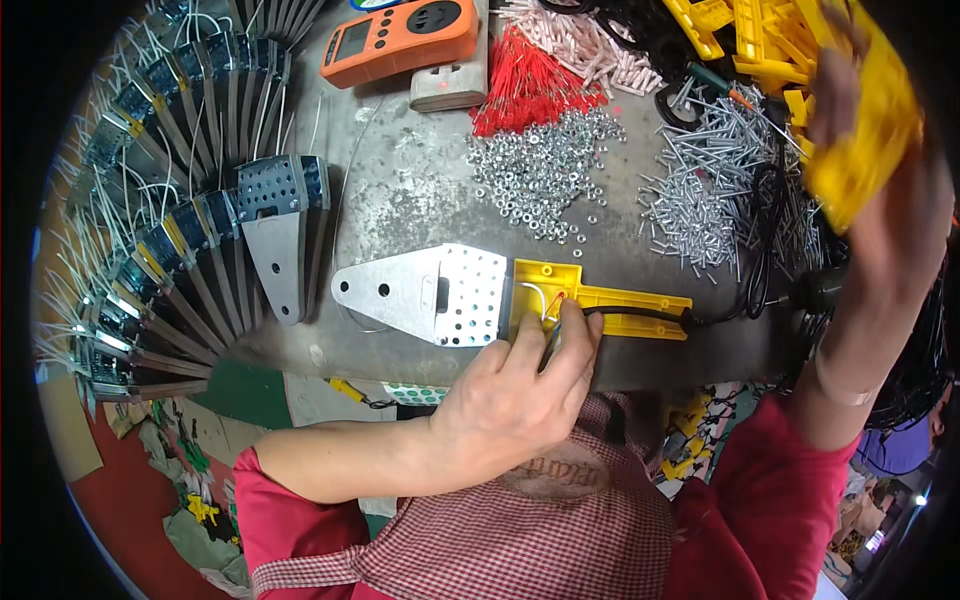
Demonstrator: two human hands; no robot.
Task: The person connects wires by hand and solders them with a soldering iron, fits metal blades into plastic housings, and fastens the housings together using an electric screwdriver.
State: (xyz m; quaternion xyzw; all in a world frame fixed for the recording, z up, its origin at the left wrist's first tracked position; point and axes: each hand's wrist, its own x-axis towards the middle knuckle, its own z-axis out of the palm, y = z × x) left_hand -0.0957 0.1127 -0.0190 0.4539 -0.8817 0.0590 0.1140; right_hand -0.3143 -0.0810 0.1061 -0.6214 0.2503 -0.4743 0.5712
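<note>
In front of me on the metal table lies a flat pointed metal plate with a perforated section (pixel 475 297), joined to a yellow plastic handle half (pixel 635 305). A black cord (pixel 640 314) runs along the handle's channel, and white and red wires show in its wider end. My left hand (pixel 520 385) presses its closed fingertips onto the wires and the handle half. Raised at the far right, my right hand (pixel 895 200) grips another yellow plastic handle half (pixel 872 125), blurred by motion. Part of that hand is hidden behind the piece.
Several similar metal plates (pixel 190 260) stand fanned out at the left. An orange multimeter (pixel 400 42) sits at the back. Piles of nuts (pixel 540 170), screws (pixel 705 190), red sleeved pieces (pixel 535 85) and pale pink tubes (pixel 590 45) lie beyond the work. A screwdriver (pixel 722 85) rests by the screws.
</note>
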